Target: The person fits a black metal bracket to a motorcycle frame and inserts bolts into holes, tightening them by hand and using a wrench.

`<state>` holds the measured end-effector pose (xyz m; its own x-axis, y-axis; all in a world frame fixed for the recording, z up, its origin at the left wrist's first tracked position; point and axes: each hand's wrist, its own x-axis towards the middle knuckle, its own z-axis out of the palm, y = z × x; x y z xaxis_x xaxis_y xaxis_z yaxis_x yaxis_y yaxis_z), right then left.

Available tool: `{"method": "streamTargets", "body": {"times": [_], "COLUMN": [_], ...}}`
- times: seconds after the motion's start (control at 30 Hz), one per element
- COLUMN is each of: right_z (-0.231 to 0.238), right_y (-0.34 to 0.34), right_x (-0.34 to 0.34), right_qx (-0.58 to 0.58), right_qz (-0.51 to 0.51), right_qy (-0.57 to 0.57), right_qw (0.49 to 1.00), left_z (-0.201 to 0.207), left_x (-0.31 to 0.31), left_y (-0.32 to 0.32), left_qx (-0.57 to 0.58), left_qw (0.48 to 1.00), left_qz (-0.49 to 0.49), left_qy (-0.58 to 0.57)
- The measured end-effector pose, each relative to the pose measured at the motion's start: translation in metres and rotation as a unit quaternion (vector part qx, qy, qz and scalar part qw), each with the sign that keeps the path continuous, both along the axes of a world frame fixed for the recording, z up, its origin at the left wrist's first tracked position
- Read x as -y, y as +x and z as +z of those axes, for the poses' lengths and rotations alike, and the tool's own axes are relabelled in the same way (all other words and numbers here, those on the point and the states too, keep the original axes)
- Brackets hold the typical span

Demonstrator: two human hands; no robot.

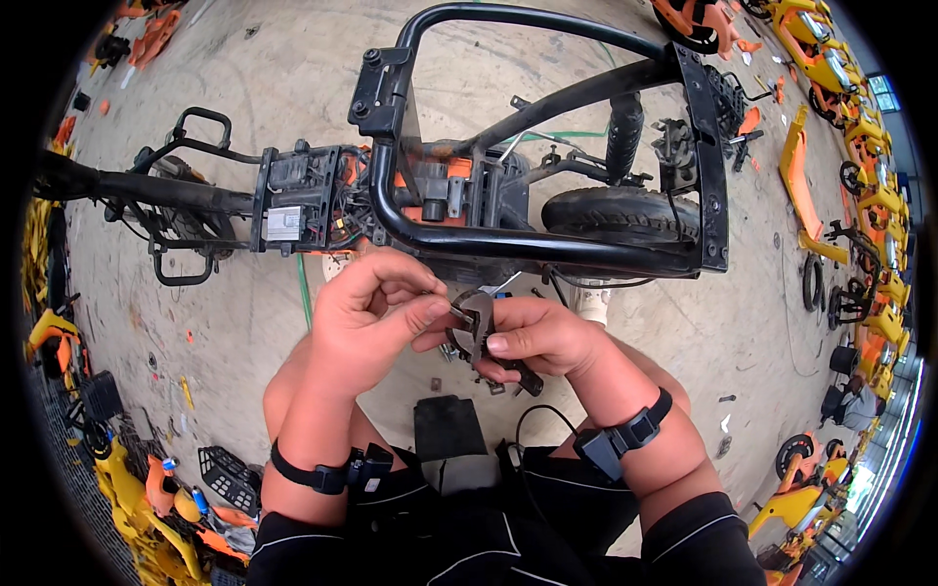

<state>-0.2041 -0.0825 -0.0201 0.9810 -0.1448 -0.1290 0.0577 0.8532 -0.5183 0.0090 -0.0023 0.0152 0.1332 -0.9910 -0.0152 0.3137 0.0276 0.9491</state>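
Both hands meet just below the near tube of a black scooter frame (547,250). My right hand (540,335) is closed around a dark, curved metal part (476,330) with a notched edge and a black tail end (529,378) poking out below the fingers. Thumb and forefinger of my left hand (376,313) pinch at the left side of this part. Whether they grip the part itself or a small piece at its edge is hidden. Behind the hands, the frame carries a black shock absorber (623,137) and a rear wheel (625,213) on its right.
Wiring and a boxy unit with a white label (283,224) sit in the frame's middle. A black seat pad (447,426) is between my legs. Yellow and orange scooters (884,210) line the right edge. Orange and yellow panels (137,503) and a black crate (229,479) lie lower left.
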Motion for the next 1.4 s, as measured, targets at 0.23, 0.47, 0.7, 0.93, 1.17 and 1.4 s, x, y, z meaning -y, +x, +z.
{"method": "streamTargets", "body": {"times": [0.23,0.47,0.7,0.93,1.17,1.4], "right_z": [-0.008,-0.008,-0.001,-0.003,-0.008,0.005], "right_y": [0.001,0.003,0.008,0.014,0.009,0.019], "right_x": [-0.004,-0.007,-0.006,-0.005,-0.004,-0.001], "right_qx": [-0.071,-0.087,-0.161,-0.301,-0.245,-0.342], "right_qz": [-0.04,-0.063,-0.093,-0.066,-0.085,-0.102], "right_qy": [-0.025,-0.042,-0.167,-0.246,-0.193,-0.276], "right_qw": [0.996,0.993,0.968,0.919,0.946,0.893], "left_z": [-0.007,-0.005,-0.007,-0.017,-0.021,-0.029], "left_x": [0.003,0.005,0.001,0.008,0.02,0.022], "left_y": [-0.006,-0.005,-0.016,-0.015,-0.014,-0.016], "left_qx": [0.177,0.226,0.092,0.031,0.04,0.001], "left_qw": [0.977,0.963,0.993,0.993,0.986,0.988], "left_qz": [0.062,0.057,0.079,0.078,0.09,0.093], "left_qy": [-0.098,-0.136,0.009,0.081,0.135,0.125]}}
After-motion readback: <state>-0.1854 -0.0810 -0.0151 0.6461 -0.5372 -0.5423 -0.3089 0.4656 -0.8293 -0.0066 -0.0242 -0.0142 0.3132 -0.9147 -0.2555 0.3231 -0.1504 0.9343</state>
